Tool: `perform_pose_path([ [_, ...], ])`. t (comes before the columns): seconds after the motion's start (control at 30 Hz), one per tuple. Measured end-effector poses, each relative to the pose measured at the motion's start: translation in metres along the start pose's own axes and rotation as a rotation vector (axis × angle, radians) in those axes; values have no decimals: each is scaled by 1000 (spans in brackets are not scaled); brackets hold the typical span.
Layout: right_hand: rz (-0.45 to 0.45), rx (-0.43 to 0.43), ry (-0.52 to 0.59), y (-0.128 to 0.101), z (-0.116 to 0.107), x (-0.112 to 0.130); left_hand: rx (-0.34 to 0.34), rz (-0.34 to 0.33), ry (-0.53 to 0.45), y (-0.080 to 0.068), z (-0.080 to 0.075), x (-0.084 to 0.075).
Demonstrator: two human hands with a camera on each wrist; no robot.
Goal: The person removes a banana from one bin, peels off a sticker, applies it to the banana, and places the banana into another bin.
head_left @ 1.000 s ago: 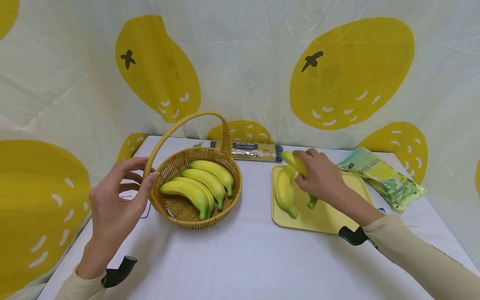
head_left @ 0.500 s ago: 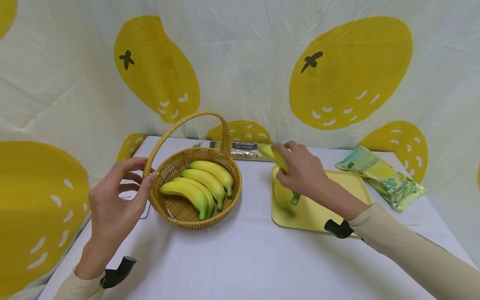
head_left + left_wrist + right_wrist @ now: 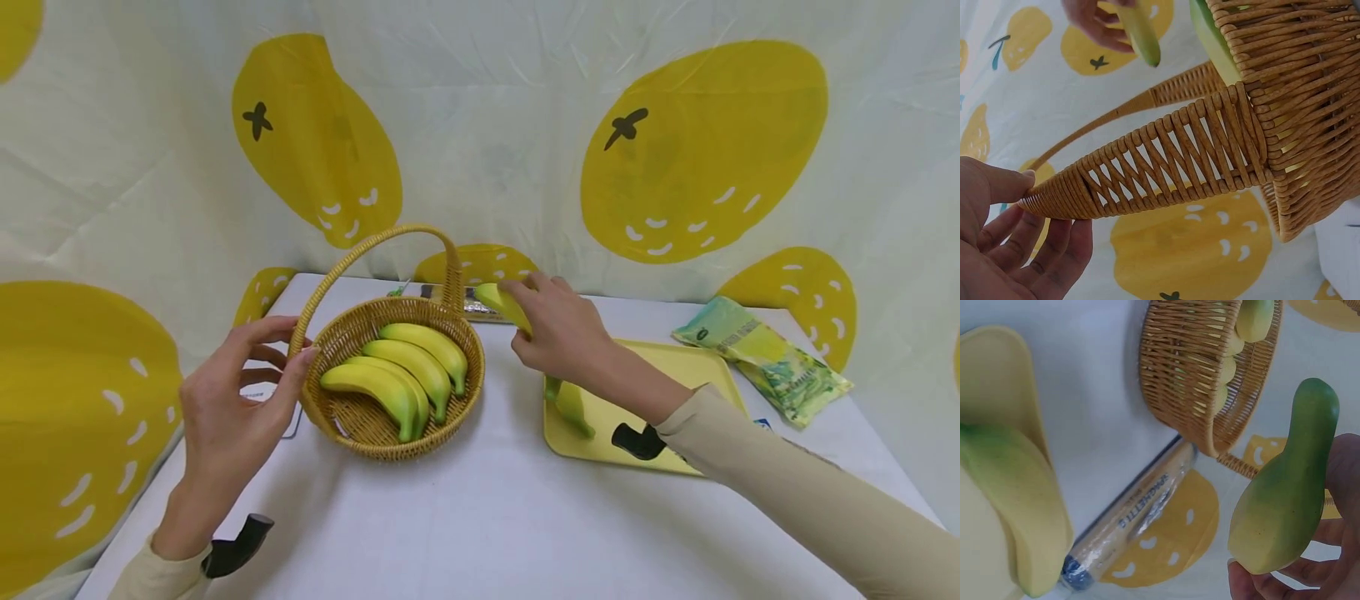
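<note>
My left hand (image 3: 236,408) pinches the handle of a wicker basket (image 3: 390,450) between thumb and fingers; the left wrist view shows this grip on the woven handle (image 3: 1147,159). Several bananas (image 3: 408,367) lie side by side inside the basket. In my right hand (image 3: 562,325) is another banana (image 3: 1288,494), held above the table between the basket and a yellow tray (image 3: 652,458). One more banana (image 3: 1019,506) lies on the tray, partly hidden by the right hand and arm in the head view.
Behind the basket lies a pack of spaghetti (image 3: 1135,512). A green and yellow bag (image 3: 765,358) rests at the right, beside the tray. A white card (image 3: 291,423) is partly hidden behind the left hand. A patterned cloth (image 3: 495,150) hangs at the back.
My right hand has carried its banana leftward, from over the tray to near the basket's right side. The left hand and the basket have stayed in place.
</note>
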State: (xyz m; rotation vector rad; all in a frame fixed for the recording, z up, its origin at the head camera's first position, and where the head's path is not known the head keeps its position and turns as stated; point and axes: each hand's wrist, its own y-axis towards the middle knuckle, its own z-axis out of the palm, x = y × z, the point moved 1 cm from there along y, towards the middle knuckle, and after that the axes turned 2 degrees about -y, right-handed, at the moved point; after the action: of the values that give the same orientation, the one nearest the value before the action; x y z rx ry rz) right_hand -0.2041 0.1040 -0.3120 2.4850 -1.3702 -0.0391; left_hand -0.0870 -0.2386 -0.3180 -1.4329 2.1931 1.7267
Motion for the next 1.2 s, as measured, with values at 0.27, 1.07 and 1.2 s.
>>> perform_pose_path([
  [0.27,-55,6,-33,14,2,17,18,4,25,0,-1,-1],
  [1.07,-166,131,-167,65,53,74,-5,6,27,-2,0,-2],
  [1.2,-183,151,-192,71,60,79,-1,6,20,-2,1,-2],
])
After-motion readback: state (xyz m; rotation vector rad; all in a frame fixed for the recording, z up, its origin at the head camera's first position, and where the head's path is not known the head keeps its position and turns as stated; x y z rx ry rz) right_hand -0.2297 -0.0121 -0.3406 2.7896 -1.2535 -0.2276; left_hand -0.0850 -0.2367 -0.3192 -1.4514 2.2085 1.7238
